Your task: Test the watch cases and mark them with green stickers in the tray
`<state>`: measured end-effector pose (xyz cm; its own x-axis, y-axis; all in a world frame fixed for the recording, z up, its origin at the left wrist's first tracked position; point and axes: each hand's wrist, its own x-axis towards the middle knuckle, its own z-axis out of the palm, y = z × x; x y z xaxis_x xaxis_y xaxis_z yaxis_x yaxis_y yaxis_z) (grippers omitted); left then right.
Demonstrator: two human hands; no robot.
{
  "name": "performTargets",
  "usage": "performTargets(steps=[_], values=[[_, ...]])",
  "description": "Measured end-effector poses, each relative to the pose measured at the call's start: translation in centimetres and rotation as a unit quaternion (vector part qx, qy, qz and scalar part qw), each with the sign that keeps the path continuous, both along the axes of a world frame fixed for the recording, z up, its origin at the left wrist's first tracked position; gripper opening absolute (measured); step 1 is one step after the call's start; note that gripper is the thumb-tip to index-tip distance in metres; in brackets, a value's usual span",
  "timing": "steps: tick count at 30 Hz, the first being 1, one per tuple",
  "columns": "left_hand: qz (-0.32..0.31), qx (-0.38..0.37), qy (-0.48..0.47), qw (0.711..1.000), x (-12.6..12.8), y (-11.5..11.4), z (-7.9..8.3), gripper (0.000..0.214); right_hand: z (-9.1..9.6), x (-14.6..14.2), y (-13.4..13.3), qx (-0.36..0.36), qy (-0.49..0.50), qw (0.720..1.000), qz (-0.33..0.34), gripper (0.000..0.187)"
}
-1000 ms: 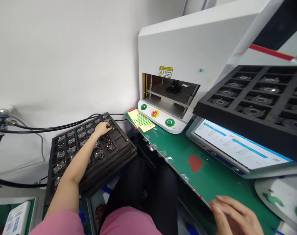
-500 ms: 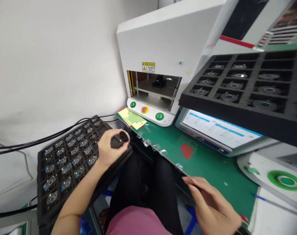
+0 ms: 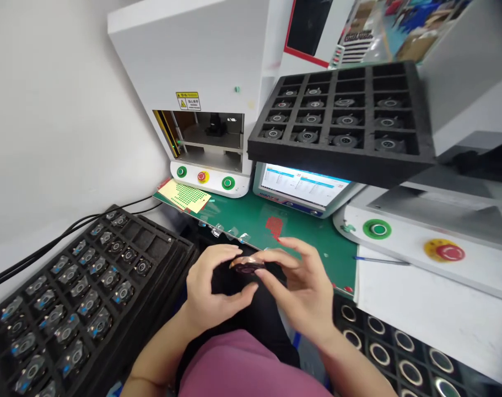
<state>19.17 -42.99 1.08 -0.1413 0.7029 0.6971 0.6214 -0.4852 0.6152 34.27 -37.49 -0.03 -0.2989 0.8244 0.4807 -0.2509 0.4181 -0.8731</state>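
A round dark watch case (image 3: 248,267) with a shiny edge is held just above my lap, tilted nearly edge-on. My right hand (image 3: 302,284) pinches its right side between thumb and fingers. Around its left side is my left hand (image 3: 211,281), thumb and fingers spread apart; whether a fingertip touches the case I cannot tell. At left, a black foam tray (image 3: 151,245) holds rows of similar watch parts, several with blue marks. A small red spot shows by my right index fingertip.
A white press (image 3: 193,60) stands behind the green bench (image 3: 238,212). A raised foam tray (image 3: 329,157) of watch parts sits over a screen (image 3: 304,184). Ring-shaped parts (image 3: 378,353) lie in a tray at lower right. A blue pen (image 3: 381,260) and black cables (image 3: 75,226) are nearby.
The watch case has moved from over the left tray to above my lap, passing from my left hand to my right. Both hands have come together. The view has turned right.
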Motion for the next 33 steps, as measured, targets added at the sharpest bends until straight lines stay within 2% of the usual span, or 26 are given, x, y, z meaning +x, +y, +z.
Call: performTargets(steps=[1, 2, 4, 5, 6, 7, 9, 12, 14, 16, 18, 19, 20, 22, 25, 29, 33], values=[[-0.061, -0.087, -0.089, 0.99, -0.2, -0.1, 0.1, 0.045, 0.4, 0.6, 0.5, 0.003, -0.013, 0.999, 0.05, 0.05], [-0.136, -0.177, -0.181, 0.958, -0.5, -0.1, 0.2, 0.039, 0.9, 1.3, 1.1, 0.009, -0.031, 0.995, 0.098, 0.051], [-0.286, -0.315, -0.325, 0.844, -1.0, 0.1, 0.3, 0.034, 1.9, 2.5, 2.0, 0.031, -0.078, 0.979, 0.183, 0.054], [-0.343, -0.355, -0.367, 0.789, -1.2, 0.3, 0.2, 0.034, 2.4, 3.0, 2.3, 0.04, -0.1, 0.97, 0.219, 0.055], [-0.381, -0.377, -0.393, 0.748, -1.3, 0.5, 0.1, 0.035, 2.8, 3.4, 2.5, 0.046, -0.119, 0.96, 0.249, 0.055], [-0.406, -0.386, -0.407, 0.722, -1.4, 0.7, 0.0, 0.035, 3.1, 3.6, 2.7, 0.051, -0.13, 0.952, 0.274, 0.054], [-0.435, -0.396, -0.412, 0.696, -1.2, 0.9, -0.2, 0.044, 3.5, 3.9, 2.9, 0.054, -0.143, 0.941, 0.303, 0.051], [-0.444, -0.405, -0.406, 0.688, -0.8, 1.0, -0.3, 0.061, 3.7, 3.8, 3.2, 0.043, -0.15, 0.936, 0.315, 0.048], [-0.424, -0.407, -0.412, 0.697, -0.5, 0.9, -0.3, 0.061, 3.5, 3.7, 3.3, 0.024, -0.135, 0.939, 0.315, 0.048], [-0.385, -0.378, -0.423, 0.728, -0.2, 0.8, -0.2, 0.06, 3.3, 3.5, 3.2, 0.005, -0.105, 0.963, 0.247, 0.047], [-0.338, -0.313, -0.416, 0.784, 0.1, 0.6, -0.1, 0.063, 2.9, 3.4, 2.7, -0.026, -0.07, 0.991, 0.115, 0.038], [-0.315, -0.278, -0.399, 0.815, 0.2, 0.5, 0.0, 0.064, 2.8, 3.4, 2.3, -0.052, -0.051, 0.995, 0.061, 0.028], [-0.296, -0.246, -0.374, 0.844, 0.3, 0.4, 0.1, 0.063, 2.6, 3.4, 1.9, -0.086, -0.033, 0.995, 0.035, 0.018], [-0.271, -0.197, -0.314, 0.889, 0.5, 0.2, 0.3, 0.06, 2.2, 3.5, 0.8, -0.165, 0.004, 0.984, 0.063, 0.006], [-0.247, -0.162, -0.232, 0.927, 0.7, 0.0, 0.5, 0.063, 1.8, 3.3, -0.5, -0.255, 0.043, 0.954, 0.148, 0.011], [-0.23, -0.127, -0.167, 0.95, 0.8, -0.1, 0.6, 0.065, 1.7, 2.7, -1.3, -0.325, 0.086, 0.917, 0.215, 0.014], [-0.225, -0.121, -0.139, 0.957, 0.9, 0.0, 0.8, 0.062, 1.8, 2.6, -1.5, -0.359, 0.095, 0.9, 0.229, 0.019]])
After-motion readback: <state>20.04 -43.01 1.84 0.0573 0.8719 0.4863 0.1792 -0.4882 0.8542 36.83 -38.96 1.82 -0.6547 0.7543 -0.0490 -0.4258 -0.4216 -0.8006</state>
